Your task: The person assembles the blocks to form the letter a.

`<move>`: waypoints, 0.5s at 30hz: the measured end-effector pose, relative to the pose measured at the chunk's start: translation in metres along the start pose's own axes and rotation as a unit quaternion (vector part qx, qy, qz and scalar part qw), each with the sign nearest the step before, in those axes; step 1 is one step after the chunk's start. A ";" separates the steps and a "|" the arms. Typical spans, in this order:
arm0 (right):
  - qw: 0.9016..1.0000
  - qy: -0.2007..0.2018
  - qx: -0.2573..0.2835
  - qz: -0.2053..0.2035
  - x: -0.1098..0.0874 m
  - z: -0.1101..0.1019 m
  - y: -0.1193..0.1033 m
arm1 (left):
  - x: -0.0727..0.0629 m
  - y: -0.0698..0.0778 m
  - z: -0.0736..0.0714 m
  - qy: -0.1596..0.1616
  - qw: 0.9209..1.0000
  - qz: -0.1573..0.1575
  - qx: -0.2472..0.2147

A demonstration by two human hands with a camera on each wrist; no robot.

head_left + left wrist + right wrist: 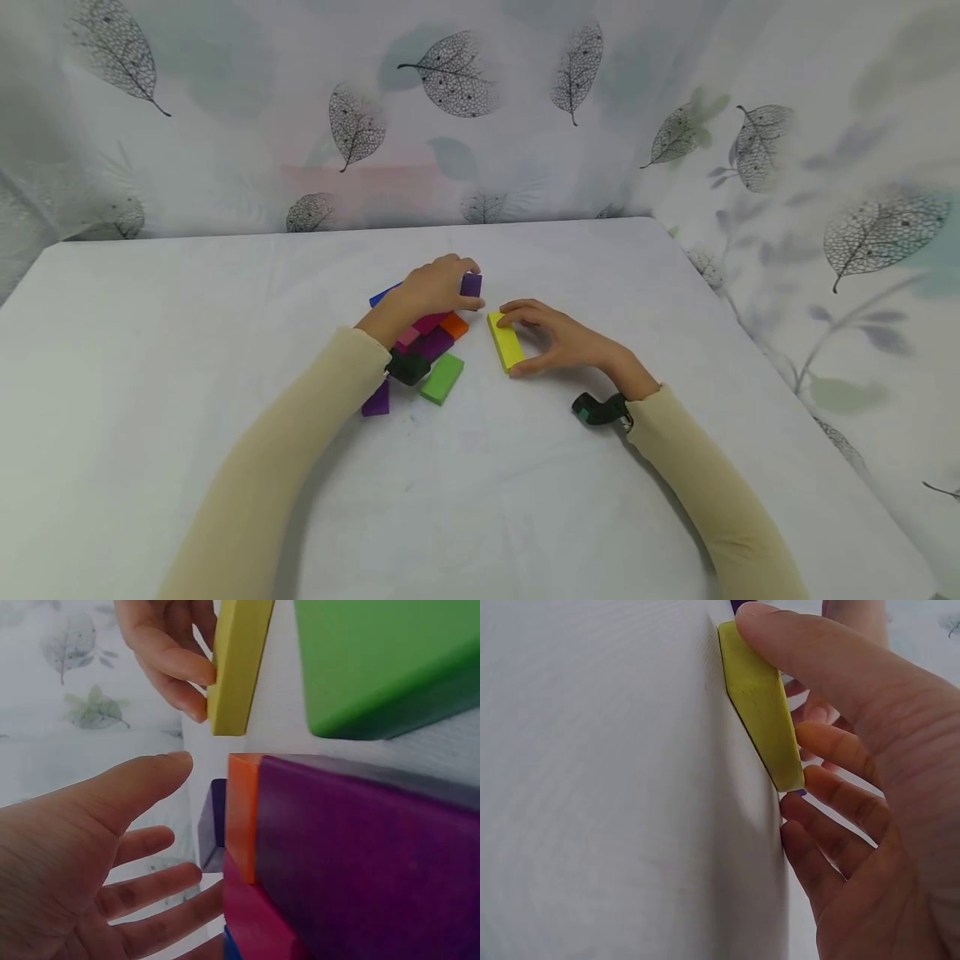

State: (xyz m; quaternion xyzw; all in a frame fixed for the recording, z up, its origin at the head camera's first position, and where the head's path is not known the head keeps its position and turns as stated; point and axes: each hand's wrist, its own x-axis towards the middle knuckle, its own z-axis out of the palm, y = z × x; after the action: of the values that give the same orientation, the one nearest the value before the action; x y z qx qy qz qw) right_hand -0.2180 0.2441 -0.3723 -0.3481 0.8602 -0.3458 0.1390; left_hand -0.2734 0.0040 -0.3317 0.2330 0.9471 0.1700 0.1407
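Note:
My right hand [558, 337] holds a yellow block [506, 342] lying on the white table, thumb at its near end and fingertips towards the far end. In the right wrist view, the thumb overlaps one end of that block [761, 697]. My left hand [435, 292] is spread around a small dark purple block [471, 285] at the far side of a loose pile. In the left wrist view, the left thumb and fingers [142, 784] stand apart, with a gap to that purple block [213, 829]. Whether any left fingertip touches it is partly hidden.
The pile under my left wrist has an orange block [454, 326], a purple block [435, 342], a pink block [406, 338] and a blue block [384, 293]. A green block [442, 379] and another purple block [376, 399] lie nearer. Leaf-patterned cloth [457, 75] hangs behind the table.

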 end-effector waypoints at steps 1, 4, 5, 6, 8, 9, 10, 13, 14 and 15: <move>1.000 0.001 -0.001 0.000 0.000 0.000 0.000 | 0.001 0.000 0.001 -0.001 1.000 0.000 -0.001; 1.000 0.002 -0.001 0.002 -0.001 0.000 -0.001 | 0.002 -0.001 0.002 0.002 1.000 -0.004 -0.004; 1.000 0.001 -0.001 0.003 -0.001 -0.001 -0.001 | 0.003 -0.001 0.003 0.004 1.000 -0.007 -0.003; 1.000 0.001 0.000 0.003 -0.001 -0.001 -0.001 | 0.003 -0.001 0.003 0.005 1.000 -0.010 -0.002; 1.000 0.000 0.004 0.005 -0.002 -0.001 -0.002 | 0.004 0.000 0.004 0.005 1.000 -0.018 0.000; 1.000 -0.001 0.006 0.005 -0.002 -0.001 -0.001 | 0.005 -0.001 0.004 0.005 1.000 -0.019 0.004; 1.000 -0.003 0.010 0.006 -0.002 -0.001 -0.001 | 0.006 -0.001 0.004 0.004 1.000 -0.020 0.006; 1.000 -0.007 0.018 0.004 -0.002 -0.001 0.001 | 0.007 -0.001 0.005 -0.002 1.000 -0.016 0.002; 1.000 -0.008 0.021 0.004 -0.002 0.000 0.002 | 0.007 -0.001 0.005 -0.003 1.000 -0.013 0.000; 1.000 -0.008 0.022 0.005 -0.002 0.000 0.003 | 0.007 -0.001 0.006 -0.005 1.000 -0.010 -0.002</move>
State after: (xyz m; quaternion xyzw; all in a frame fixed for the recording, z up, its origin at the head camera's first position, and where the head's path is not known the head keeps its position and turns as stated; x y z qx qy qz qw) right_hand -0.2182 0.2469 -0.3738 -0.3436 0.8528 -0.3614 0.1553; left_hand -0.2783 0.0080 -0.3387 0.2242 0.9484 0.1694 0.1472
